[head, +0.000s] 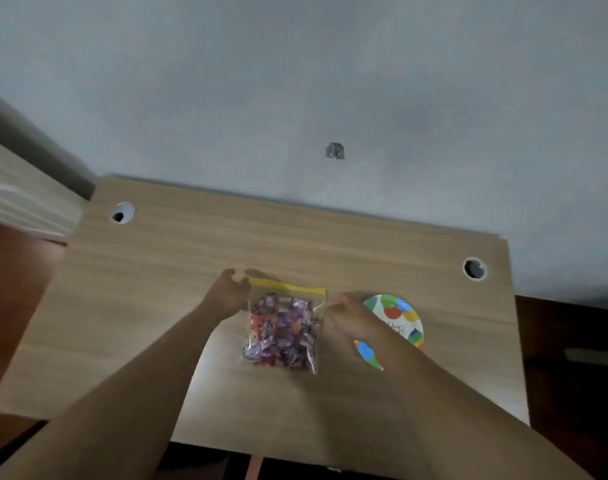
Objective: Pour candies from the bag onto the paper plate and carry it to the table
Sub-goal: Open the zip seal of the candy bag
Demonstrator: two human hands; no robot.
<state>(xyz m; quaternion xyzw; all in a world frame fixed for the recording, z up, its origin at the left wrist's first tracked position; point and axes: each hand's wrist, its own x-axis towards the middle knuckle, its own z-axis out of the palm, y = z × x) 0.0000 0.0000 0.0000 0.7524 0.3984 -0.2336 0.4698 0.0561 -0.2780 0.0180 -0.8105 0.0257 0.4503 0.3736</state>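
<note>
A clear zip bag [283,327] with a yellow seal strip lies flat on the wooden desk [191,271], full of purple, red and pink wrapped candies. My left hand [228,296] is at the bag's upper left corner, fingers curled at the yellow strip. My right hand [351,317] is at the bag's upper right edge, fingers bent toward it. Whether either hand pinches the bag is blurred. A paper plate [399,315] with coloured dots sits just right of the bag, partly hidden under my right wrist.
The desk has two round cable holes, one at the far left [121,213] and one at the far right [474,268]. A grey wall stands right behind the desk. Dark reddish floor shows on both sides.
</note>
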